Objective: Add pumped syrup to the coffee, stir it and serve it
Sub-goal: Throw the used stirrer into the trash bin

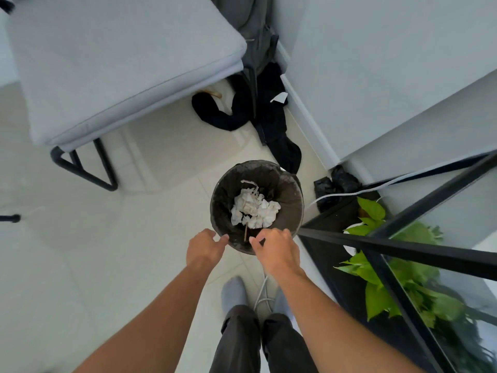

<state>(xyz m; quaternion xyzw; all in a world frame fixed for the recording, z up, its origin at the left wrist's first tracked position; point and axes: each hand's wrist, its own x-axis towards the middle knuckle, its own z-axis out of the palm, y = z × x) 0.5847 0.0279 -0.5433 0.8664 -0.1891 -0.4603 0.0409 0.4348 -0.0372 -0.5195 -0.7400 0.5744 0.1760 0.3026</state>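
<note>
I stand over a round bin (293,189) lined with a black bag, on the tiled floor. Crumpled white paper (254,208) lies inside it. A thin wooden stir stick (245,232) stands among the rubbish near the bin's near wall. My left hand (205,247) hovers at the near left rim with loosely curled fingers and holds nothing. My right hand (277,249) is over the near rim, fingers relaxed and empty. No coffee cup or syrup pump is in view.
A grey cushioned chair (121,57) on black legs stands at the upper left. Dark clothes (269,117) lie by the wall. A black-framed glass table (403,249) with a green plant (398,278) under it is at the right. A white cable (262,294) runs between my feet.
</note>
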